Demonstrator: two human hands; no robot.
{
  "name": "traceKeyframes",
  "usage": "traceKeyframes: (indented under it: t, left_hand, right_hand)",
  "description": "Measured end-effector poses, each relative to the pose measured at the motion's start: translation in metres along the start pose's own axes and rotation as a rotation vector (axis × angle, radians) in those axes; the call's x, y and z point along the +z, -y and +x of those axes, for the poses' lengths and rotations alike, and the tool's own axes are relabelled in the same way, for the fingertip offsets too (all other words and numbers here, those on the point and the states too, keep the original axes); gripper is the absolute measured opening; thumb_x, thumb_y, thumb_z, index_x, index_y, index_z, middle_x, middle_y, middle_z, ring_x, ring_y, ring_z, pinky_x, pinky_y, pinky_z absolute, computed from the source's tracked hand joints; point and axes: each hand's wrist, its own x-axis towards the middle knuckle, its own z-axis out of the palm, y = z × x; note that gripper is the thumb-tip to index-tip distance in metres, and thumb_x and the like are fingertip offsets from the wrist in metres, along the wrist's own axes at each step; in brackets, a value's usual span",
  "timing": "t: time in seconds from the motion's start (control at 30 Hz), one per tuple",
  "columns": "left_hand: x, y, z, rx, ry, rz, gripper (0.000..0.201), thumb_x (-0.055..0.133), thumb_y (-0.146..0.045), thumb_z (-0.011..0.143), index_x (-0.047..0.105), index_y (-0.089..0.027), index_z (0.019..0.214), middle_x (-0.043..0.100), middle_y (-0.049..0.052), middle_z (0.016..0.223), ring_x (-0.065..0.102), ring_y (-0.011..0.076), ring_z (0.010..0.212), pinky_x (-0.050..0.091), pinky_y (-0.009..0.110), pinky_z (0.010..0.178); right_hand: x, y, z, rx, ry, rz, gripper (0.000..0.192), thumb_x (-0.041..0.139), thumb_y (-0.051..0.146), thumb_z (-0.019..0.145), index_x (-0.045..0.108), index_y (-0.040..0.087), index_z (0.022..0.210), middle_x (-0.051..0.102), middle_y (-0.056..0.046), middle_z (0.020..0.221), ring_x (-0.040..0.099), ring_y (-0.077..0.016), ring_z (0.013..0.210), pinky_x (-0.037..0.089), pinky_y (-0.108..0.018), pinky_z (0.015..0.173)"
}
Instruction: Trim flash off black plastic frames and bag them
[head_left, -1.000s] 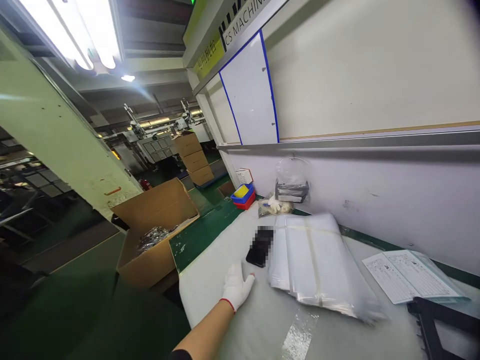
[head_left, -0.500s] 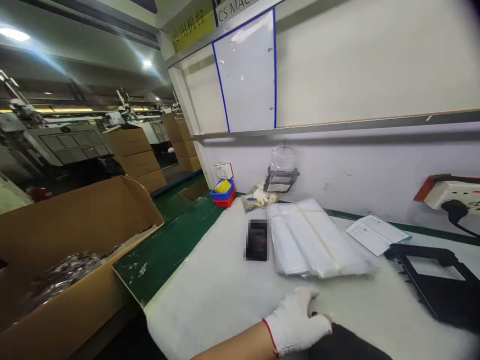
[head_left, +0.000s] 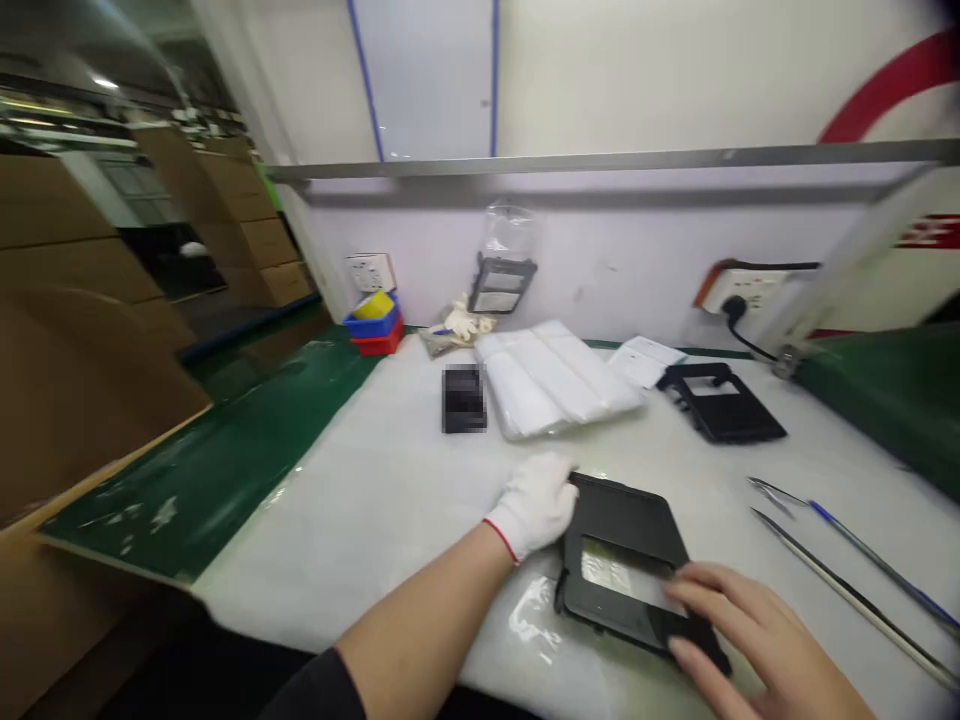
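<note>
At the near side of the workbench (head_left: 375,540): black plastic frame (head_left: 619,515) between two hands

Twelve o'clock is toward the wall (head_left: 630,270), with the frame at the dial's centre. At four, the bare right hand (head_left: 765,635) spreads thumb and fingers over the frame's right end; whether they pinch it, I cannot tell. The frame's rectangular window (head_left: 615,568) runs lengthwise from half past nine to half past three, pointing toward those fingertips; the whole frame's long axis is unclear, one end being partly covered. At ten, the white-gloved left hand (head_left: 534,505) grasps the far left corner with curled fingers.

At three lie a slender pale-and-dark tool (head_left: 832,579) and a blue-handled tool (head_left: 862,549). Farther, a second black frame (head_left: 739,415) sits at one, a banded stack of plastic bags (head_left: 562,375) near eleven. Between ten and eleven, a blue bin (head_left: 369,327) holding something yellow stands on a red bin (head_left: 379,346). Toward eleven, a crumpled clear bag (head_left: 442,343) lies beneath or beside a white glove (head_left: 460,320); beyond, a hanging clear bag (head_left: 510,228) holds a dark framed part (head_left: 504,270).
</note>
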Motion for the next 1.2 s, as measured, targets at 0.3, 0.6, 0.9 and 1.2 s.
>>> traceKeyframes:
  t: [0.3, 0.6, 0.9, 1.2]
  left_hand:
    - [-0.008, -0.004, 0.005, -0.1, 0.127, 0.158, 0.042, 0.043, -0.031, 0.078, 0.053, -0.018, 0.116, 0.067, 0.008, 0.095, 0.062, 0.0273, 0.09, 0.046, 0.037, 0.08]
    - [-0.002, 0.003, 0.011, -0.123, 0.163, 0.165, 0.04, 0.032, -0.028, 0.085, 0.05, -0.021, 0.121, 0.065, 0.007, 0.107, 0.061, 0.0236, 0.098, 0.045, 0.034, 0.085]
    - [-0.002, -0.001, 0.014, -0.134, 0.155, 0.137, 0.037, 0.034, -0.026, 0.084, 0.053, -0.022, 0.115, 0.067, 0.005, 0.098, 0.063, 0.0227, 0.092, 0.048, 0.033, 0.08]
    - [-0.001, 0.004, 0.015, -0.154, 0.062, 0.094, 0.035, 0.041, -0.03, 0.082, 0.056, -0.018, 0.111, 0.067, 0.006, 0.095, 0.062, 0.02, 0.087, 0.048, 0.03, 0.077]
  right_hand:
    - [-0.013, -0.019, 0.041, 0.371, 0.378, -0.095, 0.045, 0.037, 0.04, 0.083, 0.056, 0.021, 0.119, 0.058, -0.006, 0.088, 0.058, -0.0169, 0.065, 0.046, -0.029, 0.057]
    - [-0.015, -0.013, 0.052, 0.141, 0.377, -0.252, 0.029, 0.041, 0.029, 0.084, 0.064, 0.019, 0.1, 0.056, -0.006, 0.078, 0.057, -0.0189, 0.067, 0.044, -0.032, 0.058]
    - [0.016, 0.018, 0.1, -0.024, 0.474, -0.101, 0.04, 0.06, 0.024, 0.077, 0.057, 0.022, 0.117, 0.056, -0.008, 0.092, 0.055, -0.0217, 0.083, 0.046, -0.036, 0.072]
    - [-0.008, -0.034, 0.077, 0.149, 0.25, -0.135, 0.024, 0.044, 0.03, 0.088, 0.059, 0.023, 0.106, 0.059, -0.004, 0.097, 0.058, -0.0159, 0.082, 0.045, -0.028, 0.071]
